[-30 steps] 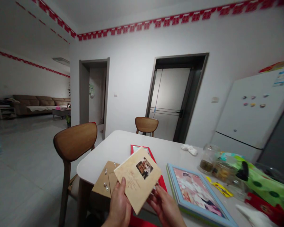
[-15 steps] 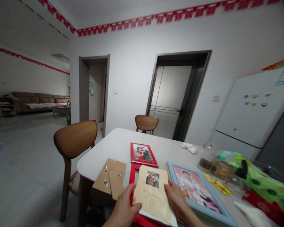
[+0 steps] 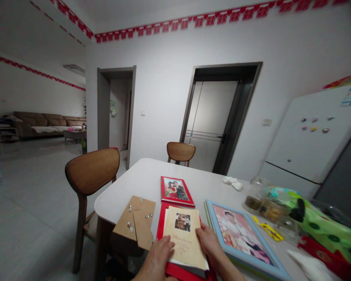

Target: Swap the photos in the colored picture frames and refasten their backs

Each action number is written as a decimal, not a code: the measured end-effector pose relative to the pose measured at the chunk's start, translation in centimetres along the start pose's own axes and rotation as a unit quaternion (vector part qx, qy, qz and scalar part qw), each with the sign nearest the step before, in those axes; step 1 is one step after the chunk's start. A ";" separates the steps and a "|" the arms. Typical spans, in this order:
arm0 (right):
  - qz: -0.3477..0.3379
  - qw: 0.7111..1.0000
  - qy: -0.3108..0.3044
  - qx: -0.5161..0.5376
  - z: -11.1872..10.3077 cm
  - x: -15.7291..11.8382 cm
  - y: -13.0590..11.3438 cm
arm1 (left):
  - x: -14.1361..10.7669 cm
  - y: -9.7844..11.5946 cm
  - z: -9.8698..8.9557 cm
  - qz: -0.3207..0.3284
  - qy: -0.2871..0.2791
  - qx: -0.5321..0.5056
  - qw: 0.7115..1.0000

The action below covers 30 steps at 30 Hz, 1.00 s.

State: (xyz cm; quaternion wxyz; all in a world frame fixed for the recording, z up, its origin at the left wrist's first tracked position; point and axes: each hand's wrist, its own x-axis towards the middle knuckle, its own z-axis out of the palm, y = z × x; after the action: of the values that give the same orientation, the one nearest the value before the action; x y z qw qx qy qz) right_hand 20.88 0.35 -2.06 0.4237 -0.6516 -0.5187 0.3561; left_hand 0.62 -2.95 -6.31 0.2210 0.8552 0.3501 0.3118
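A cream sheet (image 3: 183, 249) with a small printed picture and faint lettering lies over a red photo frame (image 3: 160, 224), with a white layer showing beneath its lower edge. My left hand (image 3: 156, 259) rests along the left edge of sheet and frame, fingers stretched out. At the right edge, my right hand (image 3: 209, 244) pinches the sheet, thumb on top; its other fingers are partly hidden. A brown backing board (image 3: 124, 222) with metal clips and a folded-out stand lies to the left. Behind the sheet is another red-framed photo (image 3: 175, 190).
A blue-framed picture (image 3: 245, 238) lies to the right on the white table (image 3: 119, 187). Beyond it are glass jars (image 3: 254, 197), a green bag (image 3: 324, 222), a yellow strip (image 3: 269, 230) and crumpled white tissue (image 3: 232, 182). Wooden chairs (image 3: 93, 171) stand at the table.
The cream sheet has come down and slightly left onto the red frame. My left hand has gone from gripping its edge to lying flatter along it; my right hand moved left with it.
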 end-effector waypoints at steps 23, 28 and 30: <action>-0.147 0.892 0.081 -0.419 1.3 -2.8 1.1 | -1.0 2.8 -2.9 0.002 -0.059 0.080 0.995; -0.131 0.885 0.075 -0.440 2.4 -3.6 0.0 | -2.4 -1.5 -7.7 -0.088 -0.013 0.187 0.978; -0.138 0.881 0.062 -0.448 3.1 -4.0 -0.9 | -2.3 -3.6 -8.9 -0.160 0.002 0.261 0.952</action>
State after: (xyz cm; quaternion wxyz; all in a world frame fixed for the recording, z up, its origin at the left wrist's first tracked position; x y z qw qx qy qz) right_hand 16.93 -2.90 -2.34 0.1626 -0.7146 -0.6802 -0.0167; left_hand -8.44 -0.87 -3.03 0.0367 0.8152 0.5520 0.1716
